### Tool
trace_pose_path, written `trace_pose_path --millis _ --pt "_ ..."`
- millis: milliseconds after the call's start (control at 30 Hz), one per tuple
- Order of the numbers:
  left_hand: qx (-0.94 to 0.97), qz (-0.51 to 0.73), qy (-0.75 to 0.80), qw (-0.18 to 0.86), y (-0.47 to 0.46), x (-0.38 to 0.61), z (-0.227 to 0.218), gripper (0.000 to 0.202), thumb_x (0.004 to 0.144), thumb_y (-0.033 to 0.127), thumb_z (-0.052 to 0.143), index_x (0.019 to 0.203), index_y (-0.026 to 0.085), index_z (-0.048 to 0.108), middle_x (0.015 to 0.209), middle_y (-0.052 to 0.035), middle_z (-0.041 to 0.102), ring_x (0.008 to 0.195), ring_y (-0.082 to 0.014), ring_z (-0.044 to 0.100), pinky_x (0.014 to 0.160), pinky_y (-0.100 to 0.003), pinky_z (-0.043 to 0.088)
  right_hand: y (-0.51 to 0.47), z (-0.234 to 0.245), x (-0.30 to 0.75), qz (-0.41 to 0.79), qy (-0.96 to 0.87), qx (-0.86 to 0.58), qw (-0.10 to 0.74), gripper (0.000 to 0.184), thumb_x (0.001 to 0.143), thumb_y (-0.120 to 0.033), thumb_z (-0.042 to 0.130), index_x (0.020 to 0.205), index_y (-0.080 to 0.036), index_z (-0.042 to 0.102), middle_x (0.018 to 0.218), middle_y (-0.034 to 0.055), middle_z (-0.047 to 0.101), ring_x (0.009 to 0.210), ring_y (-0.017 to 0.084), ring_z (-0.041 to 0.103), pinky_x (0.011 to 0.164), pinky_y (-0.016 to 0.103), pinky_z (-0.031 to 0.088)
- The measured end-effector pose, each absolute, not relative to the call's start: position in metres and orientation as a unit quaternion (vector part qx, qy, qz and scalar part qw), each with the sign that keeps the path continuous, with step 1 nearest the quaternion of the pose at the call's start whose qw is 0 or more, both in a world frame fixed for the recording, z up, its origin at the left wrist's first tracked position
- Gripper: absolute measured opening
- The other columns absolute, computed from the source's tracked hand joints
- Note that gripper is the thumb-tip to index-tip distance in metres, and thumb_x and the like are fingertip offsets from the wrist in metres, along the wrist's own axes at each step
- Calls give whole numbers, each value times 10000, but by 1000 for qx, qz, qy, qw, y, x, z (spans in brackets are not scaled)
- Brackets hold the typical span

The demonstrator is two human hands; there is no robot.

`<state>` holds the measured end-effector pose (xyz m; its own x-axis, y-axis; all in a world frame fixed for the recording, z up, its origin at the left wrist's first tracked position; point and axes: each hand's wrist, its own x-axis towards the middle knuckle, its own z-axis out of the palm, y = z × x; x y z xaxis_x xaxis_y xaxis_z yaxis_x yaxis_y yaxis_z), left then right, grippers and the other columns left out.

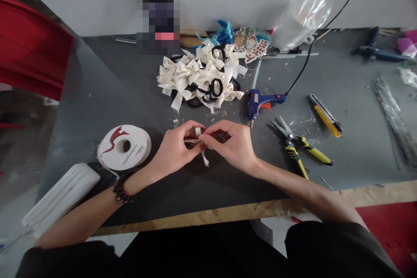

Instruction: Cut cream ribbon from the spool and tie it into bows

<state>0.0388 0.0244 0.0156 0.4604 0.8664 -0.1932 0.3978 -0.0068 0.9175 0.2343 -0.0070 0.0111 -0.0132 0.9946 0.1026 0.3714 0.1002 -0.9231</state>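
Note:
Near the front middle of the table, my left hand (177, 145) and my right hand (232, 141) meet, their fingertips pinched on a short cream ribbon (205, 159). One end of the ribbon hangs down between the hands; the part at the fingers is mostly hidden. Just beyond them lies a pile of cream ribbon bows (185, 76) with black hair ties (216, 87) among them. To the left of my left hand, a white ribbon spool (110, 150) rests on its side face, with a strand trailing from it toward my wrist.
A blue glue gun (260, 102) with a black cord lies beyond my right hand. Yellow-handled snips (291, 139), blades open, and a yellow utility knife (325, 115) are at the right. A white elongated case (61, 197) sits at the left edge. Clear plastic bag (306, 8) stands at the back.

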Motion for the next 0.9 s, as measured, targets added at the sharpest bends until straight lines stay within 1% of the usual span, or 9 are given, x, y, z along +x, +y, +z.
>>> trace_pose_path --millis 67,167,233,300,400,567,633,767,900 --pt "691 235 462 504 25 39 15 275 885 268 796 1152 233 743 1048 -34 825 951 -220 805 825 -288 637 -6 7 235 396 -598 -560 414 122 918 -338 809 886 -220 814 820 0 796 686 124 676 665 279 526" --pt "699 242 470 481 28 39 11 183 944 298 740 1110 242 793 1052 -33 833 916 -206 805 796 -279 629 -4 2 237 430 -583 -558 405 178 945 -386 778 903 -217 812 836 10 804 684 130 686 652 287 521" --pt "690 250 480 480 29 39 6 229 928 326 772 1143 251 796 997 -25 834 871 -196 800 763 -269 624 -4 1 237 434 -577 -562 403 177 952 -388 765 921 -221 814 850 13 811 694 139 704 659 295 529" --pt "674 261 485 492 28 39 1 346 887 334 821 1219 253 768 892 -8 821 807 -186 789 725 -257 619 -4 0 237 423 -581 -569 400 160 950 -375 763 921 -227 817 847 12 814 702 147 716 674 301 538" --pt "664 284 489 488 24 40 -6 430 858 292 838 1270 246 723 787 23 788 730 -162 769 718 -246 618 -4 1 236 409 -594 -573 389 131 932 -349 776 907 -231 824 845 7 815 710 148 724 692 297 548" --pt "695 324 482 424 15 43 -14 424 891 220 761 1304 243 671 809 38 787 735 -133 766 750 -234 615 -4 2 235 413 -584 -583 386 118 895 -339 811 864 -225 821 804 -1 804 681 143 726 656 280 552" --pt "700 329 476 420 14 43 -16 438 888 190 742 1315 237 654 800 46 778 718 -124 755 741 -226 614 -4 2 234 410 -587 -584 381 129 893 -345 813 848 -224 817 798 1 803 680 145 727 651 279 552" --pt "723 308 456 418 14 42 -16 484 842 97 718 1301 234 653 755 69 739 686 -108 725 737 -211 611 -4 1 234 403 -612 -581 355 146 878 -352 820 817 -220 803 781 -3 797 662 137 711 658 280 540" --pt "747 295 451 389 11 41 -18 532 828 82 722 1330 238 640 820 55 776 750 -122 760 774 -220 622 -1 -2 237 443 -595 -581 335 179 853 -384 846 824 -215 794 770 0 791 653 139 704 629 272 533"
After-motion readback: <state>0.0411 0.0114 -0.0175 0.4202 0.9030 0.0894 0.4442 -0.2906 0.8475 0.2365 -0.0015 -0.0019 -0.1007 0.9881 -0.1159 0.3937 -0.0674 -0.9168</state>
